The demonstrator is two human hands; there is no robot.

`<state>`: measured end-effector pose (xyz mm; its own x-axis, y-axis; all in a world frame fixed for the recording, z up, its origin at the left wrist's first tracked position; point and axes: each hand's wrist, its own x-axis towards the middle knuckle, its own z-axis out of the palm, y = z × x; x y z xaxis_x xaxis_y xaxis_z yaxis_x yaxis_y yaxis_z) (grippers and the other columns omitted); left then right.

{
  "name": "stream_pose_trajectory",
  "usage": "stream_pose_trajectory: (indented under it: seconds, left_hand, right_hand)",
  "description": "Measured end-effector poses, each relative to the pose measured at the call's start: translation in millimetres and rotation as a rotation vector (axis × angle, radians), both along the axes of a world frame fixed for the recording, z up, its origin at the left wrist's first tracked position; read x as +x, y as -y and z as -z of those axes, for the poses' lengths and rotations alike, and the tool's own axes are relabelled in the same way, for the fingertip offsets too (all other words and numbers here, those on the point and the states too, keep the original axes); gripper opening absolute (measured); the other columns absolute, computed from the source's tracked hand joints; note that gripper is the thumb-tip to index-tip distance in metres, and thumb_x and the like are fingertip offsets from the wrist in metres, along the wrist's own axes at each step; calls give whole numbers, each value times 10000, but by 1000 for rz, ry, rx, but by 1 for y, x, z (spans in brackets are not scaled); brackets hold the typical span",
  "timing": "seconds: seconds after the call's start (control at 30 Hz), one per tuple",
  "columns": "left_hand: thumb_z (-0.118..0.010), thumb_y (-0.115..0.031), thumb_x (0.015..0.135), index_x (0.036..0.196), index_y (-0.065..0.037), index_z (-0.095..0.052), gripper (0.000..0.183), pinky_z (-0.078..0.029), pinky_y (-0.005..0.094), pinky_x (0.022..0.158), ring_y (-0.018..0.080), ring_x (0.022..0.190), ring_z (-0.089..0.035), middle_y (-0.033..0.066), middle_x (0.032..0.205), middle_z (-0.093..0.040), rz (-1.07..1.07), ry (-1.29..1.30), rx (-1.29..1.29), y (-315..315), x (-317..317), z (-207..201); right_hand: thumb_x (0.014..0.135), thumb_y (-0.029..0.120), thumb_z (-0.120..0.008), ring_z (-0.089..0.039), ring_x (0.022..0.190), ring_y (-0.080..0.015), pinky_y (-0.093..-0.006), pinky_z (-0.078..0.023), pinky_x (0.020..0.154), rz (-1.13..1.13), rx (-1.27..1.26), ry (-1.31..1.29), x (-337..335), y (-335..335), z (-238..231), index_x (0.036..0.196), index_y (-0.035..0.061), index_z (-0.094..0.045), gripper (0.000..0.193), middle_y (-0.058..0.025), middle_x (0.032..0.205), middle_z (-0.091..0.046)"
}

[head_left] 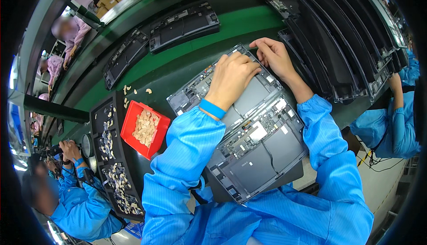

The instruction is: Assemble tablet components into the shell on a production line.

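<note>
An opened laptop base, with its boards bared, lies on the dark work surface before me. My left hand is over its middle, fingers bent and bunched toward the far right edge; whatever is at the fingertips is hidden. A blue band circles that wrist. Just beyond the same edge hovers my right hand, its fingers loosely bent and apart, with nothing visible in them. Nearer my body sits a second opened laptop base, its circuit board and dark battery panel uncovered. Neither hand touches it.
Left of my arm, a red bin holds pale curved pieces, beside a black tray of small parts. Two more laptop bases lie farther back. A rack of dark panels stands right. Co-workers are on both sides.
</note>
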<state>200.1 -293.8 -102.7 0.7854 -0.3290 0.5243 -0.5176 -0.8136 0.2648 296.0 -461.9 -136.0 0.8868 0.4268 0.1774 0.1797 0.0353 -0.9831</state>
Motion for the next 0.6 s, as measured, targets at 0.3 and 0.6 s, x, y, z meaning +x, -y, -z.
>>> stream_pose_trajectory:
  seconds: [0.3, 0.6]
  left_hand:
    - [-758, -218, 854, 907, -110, -789, 124, -463, 364, 762, 223, 867, -642, 13, 894, -725, -11, 6, -72, 0, 1, 4]
    - [-769, -207, 844, 894, -86, -786, 132, -455, 365, 752, 223, 878, -645, 24, 912, -737, -4, 41, -80, 2, 2, 4]
  right_hand:
    - [1046, 242, -559, -495, 589, -32, -188, -387, 529, -3, 10, -8, -1, -1, -1, 1038, 26, -725, 273, 29, 685, -572]
    - [1045, 237, -563, -493, 602, -26, -185, -386, 538, -5, 9, -4, -2, -2, 2, 1035, 24, -727, 270, 34, 688, -568]
